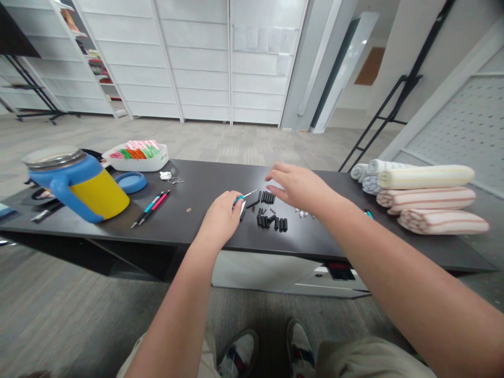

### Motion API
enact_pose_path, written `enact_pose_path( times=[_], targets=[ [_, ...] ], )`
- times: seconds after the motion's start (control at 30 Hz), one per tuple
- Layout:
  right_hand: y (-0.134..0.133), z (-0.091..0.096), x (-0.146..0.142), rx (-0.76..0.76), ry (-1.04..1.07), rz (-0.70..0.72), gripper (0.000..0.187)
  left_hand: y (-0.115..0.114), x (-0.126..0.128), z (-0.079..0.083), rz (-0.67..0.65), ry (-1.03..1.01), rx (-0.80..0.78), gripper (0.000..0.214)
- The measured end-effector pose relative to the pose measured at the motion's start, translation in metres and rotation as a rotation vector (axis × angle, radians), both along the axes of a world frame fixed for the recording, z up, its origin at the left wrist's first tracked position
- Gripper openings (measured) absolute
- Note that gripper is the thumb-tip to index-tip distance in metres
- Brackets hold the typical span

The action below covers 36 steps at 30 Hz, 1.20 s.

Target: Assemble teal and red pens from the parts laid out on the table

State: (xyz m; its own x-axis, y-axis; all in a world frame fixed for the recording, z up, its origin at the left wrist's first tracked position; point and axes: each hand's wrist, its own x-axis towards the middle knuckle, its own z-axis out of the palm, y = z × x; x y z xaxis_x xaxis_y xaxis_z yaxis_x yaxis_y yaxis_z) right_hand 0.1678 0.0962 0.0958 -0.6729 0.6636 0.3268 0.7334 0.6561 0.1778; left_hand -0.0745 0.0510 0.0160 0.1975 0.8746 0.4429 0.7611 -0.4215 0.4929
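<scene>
A: Closest to the lens?
B: Right forearm (pixel 413 294), filling the lower right corner. Shoes (pixel 240 350) showed at the bottom edge.
A: Left hand (pixel 220 218)?
B: Curled into a loose fist, pinching a thin rod (pixel 248 195). The rod had a teal end at the fingertips. Its pale tip stuck out to the right of the hand, slanting up.
A: Was the hand resting on the table (pixel 205 181)?
B: It sat low over the front edge. Contact could not be told.
A: Right hand (pixel 297 186)?
B: Opened wide, palm down, fingers lightly spread, holding nothing. It hovered farther back than the left hand, fingertips pointing left toward the rod's tip.
A: What lay by it?
B: Black pieces (pixel 271 221), small cylinders, in two groups. A neat row lay just under its fingertips, and a looser cluster lay nearer, between the two hands. A few white bits (pixel 302 213) lay beneath the wrist. A pen tip (pixel 368 213), teal, showed just right of the forearm.
A: Farther out?
B: Well right of the right hand, rolled towels (pixel 429 199), stacked. Well left of the left hand, two pens (pixel 151 207), teal and pink, side by side. Beyond them stood a blue lid (pixel 131 182), a blue and yellow jug (pixel 84 189), and a white tray (pixel 136 165) of coloured items.
</scene>
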Motion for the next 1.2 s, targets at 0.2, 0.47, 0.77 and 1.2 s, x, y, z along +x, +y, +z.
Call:
enact_pose_path(
  times=[0.2,0.47,0.77,1.2],
  targets=[
    [0.028,-0.019,0.017,-0.229,-0.111,-0.238,0.038,0.002,-0.001,-0.001,0.055,-0.282,-0.09,0.024],
    [0.051,-0.045,0.016,-0.351,-0.136,-0.263,0.052,0.001,0.001,0.0,0.039,-0.314,-0.114,0.023],
    [0.06,-0.053,0.022,-0.376,-0.081,-0.207,0.036,0.001,0.001,0.001,0.04,-0.299,-0.104,0.021],
    [-0.025,-0.058,0.021,-0.797,1.436,-0.054,0.037,-0.007,0.017,0.009,-0.065,-0.215,-0.079,0.02]
  ],
)
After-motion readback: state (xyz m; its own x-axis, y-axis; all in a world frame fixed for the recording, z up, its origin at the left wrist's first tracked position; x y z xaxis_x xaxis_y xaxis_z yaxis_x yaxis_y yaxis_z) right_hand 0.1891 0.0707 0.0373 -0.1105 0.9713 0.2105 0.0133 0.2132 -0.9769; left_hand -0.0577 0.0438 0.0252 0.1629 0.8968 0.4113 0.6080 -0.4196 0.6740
